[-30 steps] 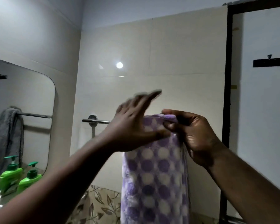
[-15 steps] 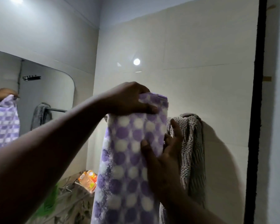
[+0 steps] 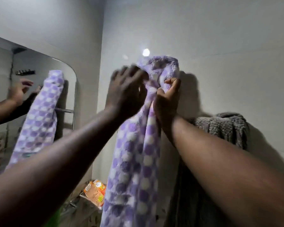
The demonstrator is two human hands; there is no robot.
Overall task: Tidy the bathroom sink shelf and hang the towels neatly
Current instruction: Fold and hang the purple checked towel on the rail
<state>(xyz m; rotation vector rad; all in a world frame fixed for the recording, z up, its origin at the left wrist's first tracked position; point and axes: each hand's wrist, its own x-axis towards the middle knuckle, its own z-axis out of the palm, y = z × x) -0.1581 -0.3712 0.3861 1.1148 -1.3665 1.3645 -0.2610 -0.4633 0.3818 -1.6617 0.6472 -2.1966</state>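
Polka-dot towel (image 3: 134, 153): raised, top bunched.
Right grip (image 3: 168, 99): clenched round towel.
Left grip (image 3: 126, 90): at its 10 o'clock, blurred; cannot tell.

left hand (image 3: 126, 89) is smeared by motion, can't tell if its fingers actually pinch the purple dotted towel (image 3: 134, 153). That towel's bottom runs off the lower edge. The grey towel (image 3: 226, 128) is half behind the right forearm (image 3: 220, 161), and the orange packet (image 3: 94, 192) sits partly behind the purple one, print unreadable
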